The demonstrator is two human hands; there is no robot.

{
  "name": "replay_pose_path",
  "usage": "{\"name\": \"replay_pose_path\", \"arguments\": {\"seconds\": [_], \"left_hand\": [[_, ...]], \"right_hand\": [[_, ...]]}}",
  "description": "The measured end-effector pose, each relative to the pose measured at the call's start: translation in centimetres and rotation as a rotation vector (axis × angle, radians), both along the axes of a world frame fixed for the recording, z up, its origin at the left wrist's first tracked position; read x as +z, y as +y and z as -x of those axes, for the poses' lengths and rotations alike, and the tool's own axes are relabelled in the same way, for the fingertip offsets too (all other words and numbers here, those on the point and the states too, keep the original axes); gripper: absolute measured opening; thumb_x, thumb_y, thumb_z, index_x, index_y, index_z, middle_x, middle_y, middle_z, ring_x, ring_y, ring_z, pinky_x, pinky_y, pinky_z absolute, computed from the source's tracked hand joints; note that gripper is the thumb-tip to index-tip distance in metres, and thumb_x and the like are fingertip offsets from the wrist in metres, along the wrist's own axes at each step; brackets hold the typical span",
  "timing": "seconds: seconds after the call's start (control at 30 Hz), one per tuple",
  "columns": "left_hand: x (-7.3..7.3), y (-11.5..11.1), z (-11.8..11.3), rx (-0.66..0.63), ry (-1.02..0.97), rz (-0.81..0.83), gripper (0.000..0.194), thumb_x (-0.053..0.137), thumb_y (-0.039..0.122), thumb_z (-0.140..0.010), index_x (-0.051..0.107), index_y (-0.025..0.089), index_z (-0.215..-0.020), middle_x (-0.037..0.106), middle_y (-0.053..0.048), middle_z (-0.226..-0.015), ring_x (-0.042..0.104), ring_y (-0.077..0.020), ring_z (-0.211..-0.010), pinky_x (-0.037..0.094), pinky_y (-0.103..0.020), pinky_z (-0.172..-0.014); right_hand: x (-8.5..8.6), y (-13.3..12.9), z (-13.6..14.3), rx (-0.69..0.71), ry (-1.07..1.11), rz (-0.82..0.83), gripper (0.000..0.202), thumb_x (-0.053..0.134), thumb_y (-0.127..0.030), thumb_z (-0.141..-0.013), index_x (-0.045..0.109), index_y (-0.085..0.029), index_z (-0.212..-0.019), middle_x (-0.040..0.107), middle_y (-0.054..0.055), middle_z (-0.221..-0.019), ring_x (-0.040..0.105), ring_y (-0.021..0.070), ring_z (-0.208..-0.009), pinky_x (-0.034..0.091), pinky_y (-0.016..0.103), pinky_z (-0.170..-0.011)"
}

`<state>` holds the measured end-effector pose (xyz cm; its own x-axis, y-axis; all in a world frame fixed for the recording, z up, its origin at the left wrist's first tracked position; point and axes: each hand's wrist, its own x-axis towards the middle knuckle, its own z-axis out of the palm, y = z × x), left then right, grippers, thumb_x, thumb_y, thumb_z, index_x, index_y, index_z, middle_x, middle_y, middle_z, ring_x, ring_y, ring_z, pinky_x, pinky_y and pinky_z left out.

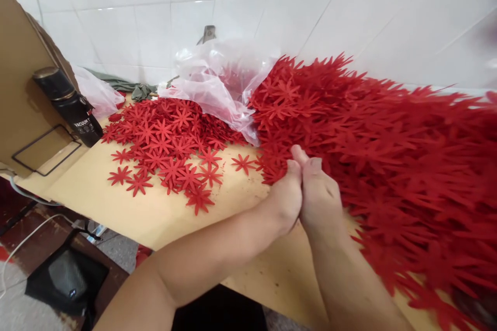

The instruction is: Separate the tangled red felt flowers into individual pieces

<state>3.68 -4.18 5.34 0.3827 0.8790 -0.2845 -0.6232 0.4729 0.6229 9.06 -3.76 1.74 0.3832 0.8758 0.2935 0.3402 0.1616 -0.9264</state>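
Observation:
My left hand (286,197) and my right hand (320,186) are pressed together over the table, thumbs side by side on top. Their fingers curl inward and away from me, so whatever they hold, if anything, is hidden. Just beyond them rises a large, dense mass of red flower-shaped cutouts (373,145), which stretches along the right side. To the left of my hands lies a looser pile of flat red flower cutouts (166,132). One single cutout (243,164) rests apart between the two piles.
A crumpled clear plastic bag (217,88) sits between the piles against the tiled wall (248,15). At the left, a black vacuum flask (70,106) stands tilted by a cardboard box (23,83) and a thin black wire frame (46,150). The tan tabletop (147,220) has its edge near me.

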Motion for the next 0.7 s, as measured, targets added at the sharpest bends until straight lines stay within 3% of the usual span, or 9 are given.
{"name": "replay_pose_path", "arguments": {"seconds": [0.1,0.17,0.23,0.33,0.47,0.53,0.63,0.7], "left_hand": [[0.2,0.8,1.0,-0.150,-0.096,-0.072,0.070,0.006,0.052,-0.089,0.045,0.012,-0.131,0.052,-0.011,-0.132,0.040,-0.0178,-0.130,0.025,-0.031,-0.112],[0.1,1.4,1.5,-0.122,-0.114,-0.015,0.073,0.005,0.057,-0.087,0.030,0.013,-0.139,0.043,-0.012,-0.140,0.037,-0.0189,-0.132,0.028,-0.034,-0.110],[-0.4,1.2,1.3,-0.043,-0.123,0.029,0.066,0.011,0.053,-0.089,0.023,0.015,-0.142,0.035,-0.010,-0.146,0.033,-0.0170,-0.134,0.028,-0.031,-0.110],[-0.8,-0.2,0.0,-0.025,-0.200,-0.042,0.051,0.015,0.035,-0.093,0.037,0.018,-0.137,0.040,-0.003,-0.144,0.033,-0.0120,-0.134,0.023,-0.023,-0.111],[0.0,-1.1,-0.5,-0.167,-0.292,-0.067,0.061,0.009,0.042,-0.092,0.048,0.011,-0.129,0.055,-0.010,-0.129,0.043,-0.0180,-0.128,0.025,-0.031,-0.111],[0.6,-0.3,0.3,-0.152,-0.291,-0.051,0.062,0.008,0.043,-0.092,0.050,0.013,-0.127,0.057,-0.010,-0.127,0.044,-0.0187,-0.127,0.027,-0.033,-0.110],[0.6,1.2,1.4,0.023,-0.258,0.032,0.055,0.015,0.043,-0.092,0.047,0.017,-0.129,0.051,-0.005,-0.135,0.037,-0.0151,-0.132,0.027,-0.029,-0.111],[0.0,1.4,1.5,0.117,-0.240,0.042,0.052,0.018,0.041,-0.092,0.044,0.019,-0.132,0.047,-0.003,-0.138,0.033,-0.0134,-0.134,0.024,-0.028,-0.112]], "right_hand": [[-1.9,-1.3,0.0,0.049,-0.207,-0.203,0.057,0.028,-0.050,-0.089,0.040,-0.018,-0.136,0.035,0.008,-0.145,0.029,0.0227,-0.136,0.017,0.049,-0.114],[-2.7,-2.9,1.0,0.137,-0.313,-0.264,0.054,0.030,-0.044,-0.091,0.033,-0.020,-0.139,0.029,0.006,-0.148,0.024,0.0218,-0.138,0.015,0.052,-0.114],[-2.3,-3.7,1.8,0.163,-0.317,-0.257,0.055,0.026,-0.046,-0.091,0.035,-0.017,-0.138,0.028,0.007,-0.148,0.021,0.0219,-0.139,0.013,0.053,-0.114],[-0.1,-2.2,1.1,0.032,-0.236,-0.194,0.067,0.015,-0.055,-0.089,0.042,-0.013,-0.134,0.035,0.010,-0.144,0.024,0.0218,-0.138,0.012,0.052,-0.115],[1.7,0.5,-1.3,-0.069,-0.283,-0.227,0.065,0.018,-0.057,-0.089,0.044,-0.017,-0.132,0.037,0.007,-0.143,0.021,0.0207,-0.139,0.012,0.049,-0.116],[1.2,0.2,-1.0,-0.016,-0.342,-0.275,0.061,0.019,-0.053,-0.090,0.043,-0.018,-0.133,0.037,0.006,-0.143,0.022,0.0214,-0.139,0.014,0.051,-0.115],[0.1,-1.2,1.1,0.150,-0.487,-0.332,0.060,0.024,-0.050,-0.090,0.037,-0.013,-0.137,0.033,0.009,-0.145,0.024,0.0223,-0.138,0.018,0.052,-0.113],[-0.3,-1.4,1.9,0.218,-0.523,-0.317,0.068,0.023,-0.055,-0.088,0.036,-0.010,-0.137,0.032,0.012,-0.145,0.022,0.0229,-0.139,0.018,0.051,-0.113]]}}
